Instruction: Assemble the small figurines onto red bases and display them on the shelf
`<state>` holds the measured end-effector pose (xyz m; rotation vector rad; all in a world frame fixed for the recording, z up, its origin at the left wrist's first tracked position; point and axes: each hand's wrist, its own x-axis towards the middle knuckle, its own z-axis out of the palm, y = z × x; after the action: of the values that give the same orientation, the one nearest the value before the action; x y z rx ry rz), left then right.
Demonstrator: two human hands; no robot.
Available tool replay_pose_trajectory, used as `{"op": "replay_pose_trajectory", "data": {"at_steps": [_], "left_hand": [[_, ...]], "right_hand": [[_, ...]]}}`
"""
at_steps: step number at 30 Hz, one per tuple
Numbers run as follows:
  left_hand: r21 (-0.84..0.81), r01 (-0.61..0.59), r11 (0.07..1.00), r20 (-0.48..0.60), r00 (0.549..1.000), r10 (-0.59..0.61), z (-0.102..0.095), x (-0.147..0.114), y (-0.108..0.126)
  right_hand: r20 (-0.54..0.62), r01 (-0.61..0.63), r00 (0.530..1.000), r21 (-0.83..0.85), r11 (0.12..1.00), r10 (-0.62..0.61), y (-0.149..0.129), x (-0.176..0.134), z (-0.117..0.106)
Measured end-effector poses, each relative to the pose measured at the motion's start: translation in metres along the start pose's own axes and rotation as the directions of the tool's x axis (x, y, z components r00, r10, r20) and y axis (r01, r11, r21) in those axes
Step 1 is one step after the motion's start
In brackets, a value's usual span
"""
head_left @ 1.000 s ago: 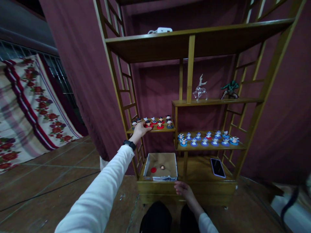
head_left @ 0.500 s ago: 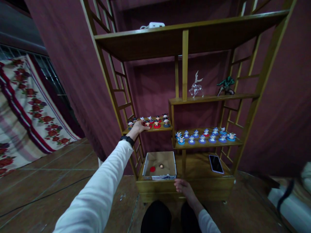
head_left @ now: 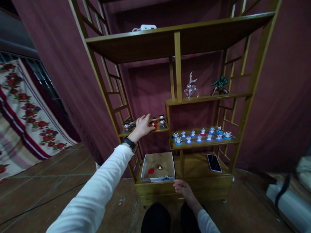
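Observation:
My left hand [head_left: 143,127] is over the left shelf with its fingers raised and the thumb apart below them. It hides part of a row of small figurines. Just beside the thumb stands a red-based figurine [head_left: 153,124]; whether they touch I cannot tell. Dark-based figurines [head_left: 127,127] stand left of the hand, and another dark-based figurine [head_left: 162,123] is at the shelf's right end. Low in front of the cabinet, my right hand [head_left: 182,187] is held near the box's front corner, fingers loosely extended, holding nothing visible. The cardboard box [head_left: 157,178] contains a red disc [head_left: 151,171] and a small figurine head [head_left: 160,167].
Several blue-based figurines [head_left: 199,139] fill the right shelf. A clear deer figure [head_left: 191,88] and a green figure [head_left: 220,85] stand higher up. A tablet-like device [head_left: 214,162] lies at lower right. A white power strip [head_left: 148,27] rests on the top shelf.
My left hand has shifted right along the shelf and lifted its fingers, uncovering the dark-based figurines at left. My right hand stays near the box. The view has turned slightly.

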<state>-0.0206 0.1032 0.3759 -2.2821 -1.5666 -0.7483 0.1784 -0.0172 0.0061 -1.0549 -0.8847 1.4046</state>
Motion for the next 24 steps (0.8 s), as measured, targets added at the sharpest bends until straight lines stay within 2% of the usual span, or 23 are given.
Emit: {"op": "replay_pose_trajectory", "data": {"at_steps": [3,6,8,18,24], "left_hand": [[0.062,-0.026,0.998,0.119,0.993,0.019,0.004,0.016,-0.001],[0.08,0.025,0.997,0.254,0.966,-0.045,0.005,0.028,-0.004],[0.078,0.05,0.996,0.304,0.95,-0.072,0.003,0.031,-0.002],[-0.049,0.098,0.994,0.24,0.967,-0.084,0.002,0.028,0.007],[0.026,0.137,0.99,0.23,0.963,-0.139,0.012,0.032,0.003]], "right_hand": [[0.005,0.023,1.0,-0.004,1.0,-0.022,0.003,0.001,-0.001],[-0.004,0.028,1.0,-0.002,1.0,-0.028,0.003,0.001,-0.002],[-0.009,0.023,1.0,-0.001,1.0,-0.023,0.001,0.001,-0.002],[0.001,0.0,1.0,0.039,0.999,0.0,0.002,0.004,-0.001],[-0.011,-0.004,1.0,0.039,0.999,0.004,0.008,0.009,-0.002]]}}
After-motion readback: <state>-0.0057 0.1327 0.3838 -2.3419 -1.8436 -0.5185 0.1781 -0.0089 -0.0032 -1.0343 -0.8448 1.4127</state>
